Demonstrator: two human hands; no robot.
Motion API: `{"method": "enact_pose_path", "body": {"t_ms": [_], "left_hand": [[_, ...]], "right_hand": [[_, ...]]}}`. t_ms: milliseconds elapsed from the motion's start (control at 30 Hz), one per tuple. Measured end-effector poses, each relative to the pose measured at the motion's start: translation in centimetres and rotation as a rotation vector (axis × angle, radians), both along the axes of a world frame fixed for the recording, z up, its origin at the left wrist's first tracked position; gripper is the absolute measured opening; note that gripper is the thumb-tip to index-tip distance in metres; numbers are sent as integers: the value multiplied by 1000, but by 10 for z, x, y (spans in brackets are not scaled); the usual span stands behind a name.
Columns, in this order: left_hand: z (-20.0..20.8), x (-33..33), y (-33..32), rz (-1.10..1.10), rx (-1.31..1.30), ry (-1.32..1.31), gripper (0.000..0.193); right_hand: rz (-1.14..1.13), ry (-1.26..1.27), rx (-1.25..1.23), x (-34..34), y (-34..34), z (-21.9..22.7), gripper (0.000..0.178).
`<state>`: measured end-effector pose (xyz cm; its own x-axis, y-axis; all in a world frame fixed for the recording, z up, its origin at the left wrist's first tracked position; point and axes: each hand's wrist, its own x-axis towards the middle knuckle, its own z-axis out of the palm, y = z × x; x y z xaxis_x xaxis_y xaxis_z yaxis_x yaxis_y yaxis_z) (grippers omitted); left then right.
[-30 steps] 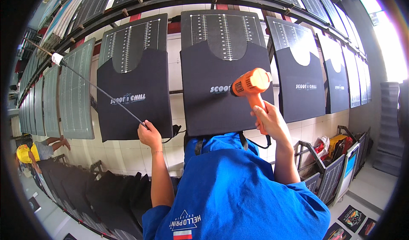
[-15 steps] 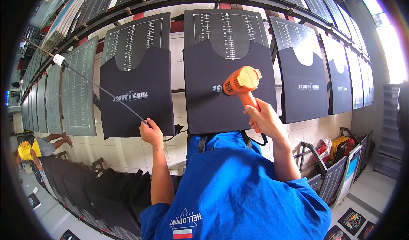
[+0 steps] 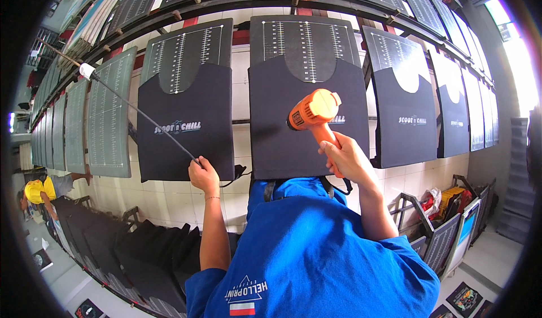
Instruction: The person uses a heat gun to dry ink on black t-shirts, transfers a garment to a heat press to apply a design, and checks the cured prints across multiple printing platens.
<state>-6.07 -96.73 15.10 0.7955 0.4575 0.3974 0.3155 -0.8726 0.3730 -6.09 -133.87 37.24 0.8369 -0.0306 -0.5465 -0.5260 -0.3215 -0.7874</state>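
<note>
My right hand is wrapped round the handle of an orange heat gun, its dark nozzle facing left above a black T-shirt. This shirt is stretched over a ruled board and carries a light print, partly hidden by the gun. My left hand is closed on a thin dark cord, pulled taut toward the upper left, where a white piece sits on it. Behind that hand lies another printed black shirt on its own board.
More shirt-covered boards stand to the right, bare grey boards to the left. A dark rail runs across the far side. Stacked dark boards are behind at left. A person in yellow bends at far left.
The whole view has shifted slightly, so boards and rail sit a little further right. The heat gun has moved a bit left over the shirt. Both hands keep their hold.
</note>
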Motion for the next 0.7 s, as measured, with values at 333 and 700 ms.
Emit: {"method": "enact_pose_path", "body": {"t_ms": [333, 700], "left_hand": [[12, 4, 4, -6, -204, 109, 26], [51, 11, 146, 5, -1252, 33, 14]], "right_hand": [[-74, 14, 80, -3, 12, -3, 26], [-184, 38, 4, -5, 94, 8, 28]]}}
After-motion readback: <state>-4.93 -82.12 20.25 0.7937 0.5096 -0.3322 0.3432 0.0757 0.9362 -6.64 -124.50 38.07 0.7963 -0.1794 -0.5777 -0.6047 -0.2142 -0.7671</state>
